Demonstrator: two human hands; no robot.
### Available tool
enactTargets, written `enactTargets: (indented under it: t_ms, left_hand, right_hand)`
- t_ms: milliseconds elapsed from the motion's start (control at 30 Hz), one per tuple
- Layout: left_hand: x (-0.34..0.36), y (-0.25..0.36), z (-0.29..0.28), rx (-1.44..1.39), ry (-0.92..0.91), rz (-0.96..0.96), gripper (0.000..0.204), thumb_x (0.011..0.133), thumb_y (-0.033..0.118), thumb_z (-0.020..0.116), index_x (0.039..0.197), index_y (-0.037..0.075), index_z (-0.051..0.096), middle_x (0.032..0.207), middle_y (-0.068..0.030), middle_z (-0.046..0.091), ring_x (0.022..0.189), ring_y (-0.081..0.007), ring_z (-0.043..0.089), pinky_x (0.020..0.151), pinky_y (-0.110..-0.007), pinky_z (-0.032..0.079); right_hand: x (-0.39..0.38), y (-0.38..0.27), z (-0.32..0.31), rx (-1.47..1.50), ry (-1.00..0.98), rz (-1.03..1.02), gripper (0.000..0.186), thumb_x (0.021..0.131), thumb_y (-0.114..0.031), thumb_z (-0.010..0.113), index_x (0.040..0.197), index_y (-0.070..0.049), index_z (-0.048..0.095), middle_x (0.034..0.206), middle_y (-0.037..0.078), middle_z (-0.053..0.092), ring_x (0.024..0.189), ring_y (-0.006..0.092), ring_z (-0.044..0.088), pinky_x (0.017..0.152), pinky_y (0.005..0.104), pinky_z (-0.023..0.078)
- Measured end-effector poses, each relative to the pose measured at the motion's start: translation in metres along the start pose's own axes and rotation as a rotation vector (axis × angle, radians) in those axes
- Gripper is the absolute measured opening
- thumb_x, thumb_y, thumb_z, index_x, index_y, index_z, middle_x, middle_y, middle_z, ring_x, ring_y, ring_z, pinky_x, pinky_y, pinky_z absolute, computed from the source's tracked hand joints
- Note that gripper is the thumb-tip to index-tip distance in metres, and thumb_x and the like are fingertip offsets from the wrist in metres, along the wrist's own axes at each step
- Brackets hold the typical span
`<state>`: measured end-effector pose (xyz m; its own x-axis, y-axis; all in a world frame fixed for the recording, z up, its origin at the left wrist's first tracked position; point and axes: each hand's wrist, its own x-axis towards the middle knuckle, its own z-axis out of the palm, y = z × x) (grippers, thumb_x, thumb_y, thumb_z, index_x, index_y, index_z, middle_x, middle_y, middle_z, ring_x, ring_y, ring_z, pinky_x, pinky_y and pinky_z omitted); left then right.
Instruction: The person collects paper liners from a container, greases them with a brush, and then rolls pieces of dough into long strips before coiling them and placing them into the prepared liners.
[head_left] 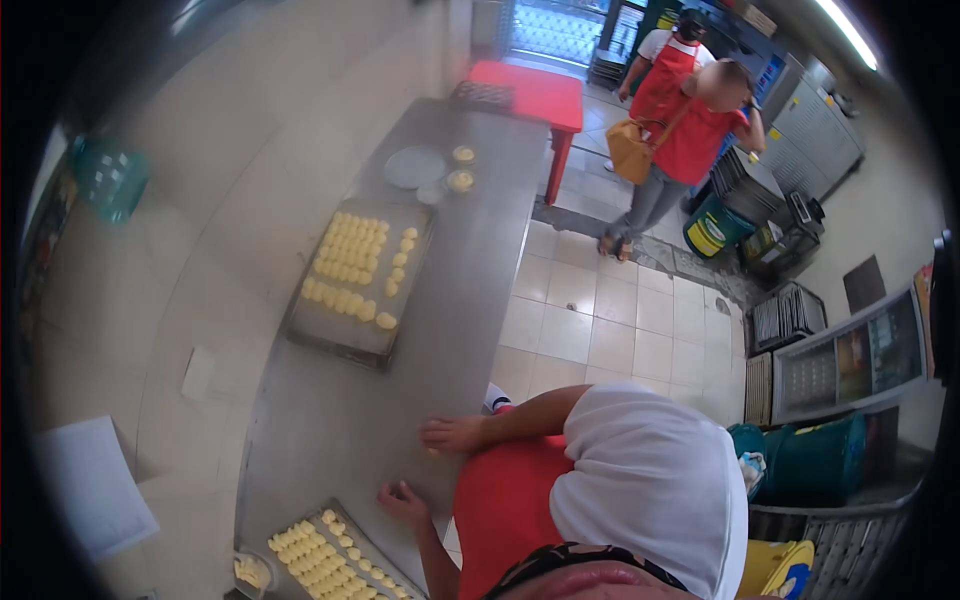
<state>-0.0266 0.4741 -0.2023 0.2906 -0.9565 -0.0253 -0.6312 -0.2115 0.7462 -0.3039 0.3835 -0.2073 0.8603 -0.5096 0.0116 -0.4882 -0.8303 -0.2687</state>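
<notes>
My right hand (455, 434) rests at the edge of the steel table (345, 425), its fingers lying loosely on the metal with nothing visible in them. Nearer the bottom, my left hand (403, 503) is held over the same edge, fingers apart and holding nothing. Closest to it is a baking tray (376, 553) with rows of small pale-yellow dough pieces (318, 560). Farther up the table lies a second tray (340, 342) with several rows of similar yellow pieces (347, 250). Both hands are apart from the trays.
A tub with yellow filling (252, 572) stands beside the near tray. Two small bowls (461, 181) and a round pale lid (414, 167) sit at the far end, before a red table (535, 92). Two people in red (690, 140) are on the tiled floor; green bins (815, 460) stand right.
</notes>
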Motion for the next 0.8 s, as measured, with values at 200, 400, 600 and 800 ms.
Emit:
enactTargets:
  t_ms: [200, 400, 600, 800]
  left_hand:
    - [-0.004, 0.003, -0.015, 0.384, 0.229, 0.201, 0.033, 0.100, 0.022, 0.062, 0.121, -0.002, 0.056, 0.116, -0.0243, 0.056, 0.105, -0.0448, 0.056, 0.087, -0.055, 0.047]
    - [-0.009, 0.008, -0.015, 0.324, 0.113, 0.100, 0.032, 0.102, 0.024, 0.058, 0.120, -0.002, 0.056, 0.118, -0.0248, 0.056, 0.110, -0.0454, 0.056, 0.091, -0.055, 0.047]
    - [-0.004, -0.014, -0.013, 0.324, 0.210, 0.126, 0.030, 0.104, 0.023, 0.053, 0.123, 0.000, 0.056, 0.118, -0.0237, 0.058, 0.114, -0.0446, 0.054, 0.099, -0.056, 0.043]
    - [0.004, 0.003, -0.016, 0.262, 0.179, 0.062, 0.028, 0.103, 0.017, 0.055, 0.125, -0.001, 0.057, 0.120, -0.0242, 0.057, 0.110, -0.0435, 0.056, 0.096, -0.053, 0.046]
  right_hand:
    - [0.052, -0.004, -0.019, -0.012, 0.001, -0.232, 0.074, 0.098, -0.048, 0.057, 0.158, -0.011, 0.036, 0.168, 0.014, 0.027, 0.158, 0.0351, 0.016, 0.127, 0.0592, 0.011]
    - [0.245, 0.020, -0.035, 0.046, 0.358, -0.077, 0.080, 0.099, -0.060, 0.051, 0.156, -0.005, 0.039, 0.167, 0.019, 0.027, 0.157, 0.0371, 0.019, 0.126, 0.0612, 0.009]
    - [0.186, -0.019, -0.022, 0.122, 0.031, 0.101, 0.084, 0.102, -0.058, 0.046, 0.154, 0.007, 0.035, 0.167, 0.024, 0.024, 0.157, 0.0375, 0.019, 0.129, 0.0498, 0.012]
    - [0.077, -0.040, -0.012, 0.013, -0.067, 0.020, 0.087, 0.098, -0.052, 0.058, 0.156, 0.006, 0.030, 0.167, 0.024, 0.025, 0.157, 0.0376, 0.018, 0.128, 0.0525, 0.013]
